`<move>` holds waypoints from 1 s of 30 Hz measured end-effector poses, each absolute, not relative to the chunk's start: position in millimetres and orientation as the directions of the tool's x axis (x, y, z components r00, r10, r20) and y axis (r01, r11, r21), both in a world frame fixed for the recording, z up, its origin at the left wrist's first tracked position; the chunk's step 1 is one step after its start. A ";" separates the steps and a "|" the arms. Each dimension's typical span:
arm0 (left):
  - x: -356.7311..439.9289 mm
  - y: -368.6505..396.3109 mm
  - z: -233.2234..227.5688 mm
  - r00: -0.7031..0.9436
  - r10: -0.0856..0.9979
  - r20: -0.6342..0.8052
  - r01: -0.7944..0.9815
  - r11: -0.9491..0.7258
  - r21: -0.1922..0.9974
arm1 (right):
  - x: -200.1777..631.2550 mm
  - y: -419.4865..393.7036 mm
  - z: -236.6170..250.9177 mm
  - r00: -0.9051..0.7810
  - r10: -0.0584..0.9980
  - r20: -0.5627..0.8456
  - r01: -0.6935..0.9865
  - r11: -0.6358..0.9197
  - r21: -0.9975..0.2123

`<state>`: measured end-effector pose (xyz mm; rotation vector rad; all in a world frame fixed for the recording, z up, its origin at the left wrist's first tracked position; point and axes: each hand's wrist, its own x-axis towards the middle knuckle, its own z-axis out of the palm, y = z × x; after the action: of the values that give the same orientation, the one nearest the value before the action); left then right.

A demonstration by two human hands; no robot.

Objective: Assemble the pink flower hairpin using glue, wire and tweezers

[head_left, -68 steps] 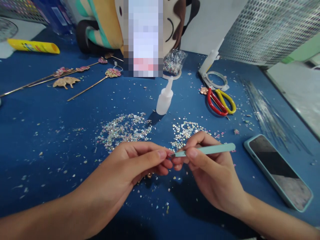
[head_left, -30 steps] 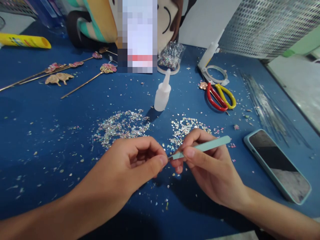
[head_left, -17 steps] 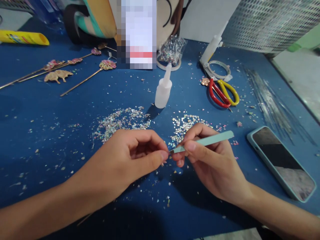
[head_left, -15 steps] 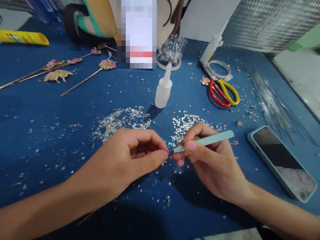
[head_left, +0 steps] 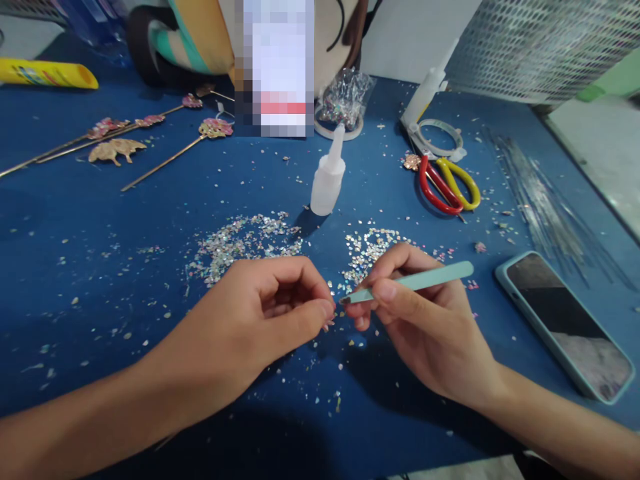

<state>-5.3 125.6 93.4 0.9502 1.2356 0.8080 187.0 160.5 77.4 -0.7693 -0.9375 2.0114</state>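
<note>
My left hand (head_left: 273, 323) is closed in a pinch, thumb against forefinger. A thin metal hairpin (head_left: 166, 443) runs beneath it; its shaft tip shows below my forearm and specks of pink show by the fingertips, while the rest is hidden. My right hand (head_left: 425, 320) grips pale green tweezers (head_left: 430, 276), whose dark tips lie just right of my left fingertips, a small gap apart. Glittering flakes lie in two loose piles, the left pile (head_left: 225, 250) and the right pile (head_left: 370, 247), behind my hands. An upright white glue bottle (head_left: 327, 187) stands beyond them.
Flower-headed hairpins (head_left: 215, 128) and a gold ornament (head_left: 116, 151) lie back left. Red-and-yellow-handled pliers (head_left: 443, 190), a tape roll (head_left: 440, 137) and another bottle (head_left: 425, 93) are back right. A phone (head_left: 565, 327) and thin clear rods (head_left: 545, 207) lie right.
The tweezers' tips have drawn slightly away from my left fingertips, and their rear end has shifted a little right. My left hand stays almost still, still pinching.
</note>
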 end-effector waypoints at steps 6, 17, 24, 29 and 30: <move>-4.6 124.4 93.4 0.179 0.885 -0.429 -0.065 0.446 0.893 | 185.3 161.1 75.9 -0.518 0.841 -0.155 -0.416 -0.406 -0.813; -6.2 122.3 92.2 0.156 0.917 -0.368 -0.020 0.375 0.927 | 186.3 159.2 77.1 -0.516 0.840 -0.169 -0.398 -0.409 -0.821; -5.4 126.5 92.3 0.186 0.916 -0.356 -0.004 0.363 0.932 | 187.0 160.5 77.7 -0.542 0.815 -0.204 -0.399 -0.464 -0.791; -4.9 124.7 92.7 0.185 0.918 -0.352 0.022 0.354 0.935 | 186.6 160.5 77.9 -0.533 0.821 -0.206 -0.391 -0.455 -0.800; -4.8 124.3 93.0 0.190 0.911 -0.366 0.006 0.372 0.928 | 186.3 160.2 77.9 -0.528 0.822 -0.212 -0.383 -0.454 -0.804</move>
<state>-4.8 124.3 93.0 0.9907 1.2062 0.8094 186.3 160.2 77.9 -0.7782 -0.9208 2.0351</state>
